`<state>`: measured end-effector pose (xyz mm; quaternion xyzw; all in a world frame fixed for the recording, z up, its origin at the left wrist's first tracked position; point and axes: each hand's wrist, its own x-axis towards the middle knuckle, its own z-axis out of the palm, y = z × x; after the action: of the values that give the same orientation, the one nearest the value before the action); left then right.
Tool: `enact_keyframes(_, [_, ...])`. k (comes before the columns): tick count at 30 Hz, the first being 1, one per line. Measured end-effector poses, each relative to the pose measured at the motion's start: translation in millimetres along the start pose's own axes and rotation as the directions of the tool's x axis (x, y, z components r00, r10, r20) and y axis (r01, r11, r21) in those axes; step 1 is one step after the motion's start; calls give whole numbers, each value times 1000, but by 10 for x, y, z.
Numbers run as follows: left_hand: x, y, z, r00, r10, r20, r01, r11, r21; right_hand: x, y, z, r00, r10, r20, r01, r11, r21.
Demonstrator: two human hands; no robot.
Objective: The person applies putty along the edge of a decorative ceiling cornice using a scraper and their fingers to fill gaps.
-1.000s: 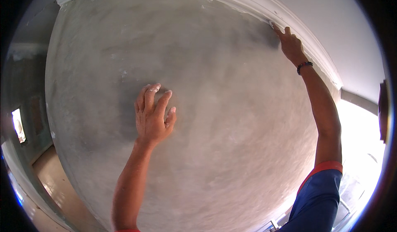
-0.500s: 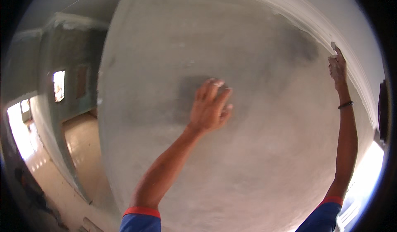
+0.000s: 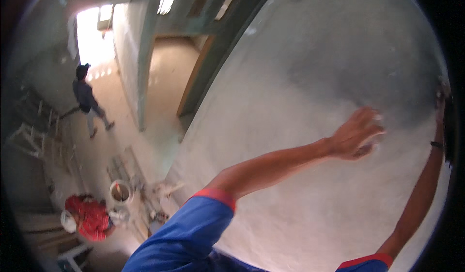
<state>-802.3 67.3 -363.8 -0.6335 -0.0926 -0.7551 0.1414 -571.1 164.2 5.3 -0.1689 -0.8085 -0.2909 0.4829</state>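
Note:
My left hand (image 3: 358,134) is raised in front of the grey plastered wall (image 3: 290,175). Its fingers are loosely bent and spread, with pale dust on the tips and nothing in them. Whether it touches the wall I cannot tell. My right hand (image 3: 441,100) reaches up at the far right, where the picture darkens, a dark band on its wrist. Its fingers are dim and blurred there, so any held thing is hidden. A dark, shadowy patch (image 3: 339,78) spreads over the wall above my left hand.
Far below on the left, a person in dark clothes (image 3: 85,95) stands on the floor. Another in red (image 3: 89,218) is low beside a bucket (image 3: 119,192). Ladders (image 3: 31,138) stand at the left wall. Planks and tools (image 3: 140,189) lie around. A doorway (image 3: 174,68) opens beyond.
The view has swung left and down, bringing the floor, people and ladders in. The cornice has left the view. My left hand now appears farther right, my right hand at the dark rim.

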Motion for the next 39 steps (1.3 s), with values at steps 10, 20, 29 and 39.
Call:
enact_keyframes(10, [2546, -897, -1096, 899, 296, -321, -81, 835, 543, 58, -1575, 408, 940, 255, -229, -92, 831, 549])
enact_keyframes(20, [4235, -1582, -1334, 888, 122, -444, 170, 809, 563, 0, -1629, 490, 918, 267, -292, -110, 882, 459])
enact_keyframes(29, [4276, -1178, -1213, 933, -59, -355, 272, 762, 588, -25, -1621, 497, 898, 271, -346, -94, 887, 452])
enact_keyframes(39, [4262, -1177, -1166, 984, 73, -162, 120, 401, 908, -21, -1608, 478, 897, 287, -336, -147, 911, 386])
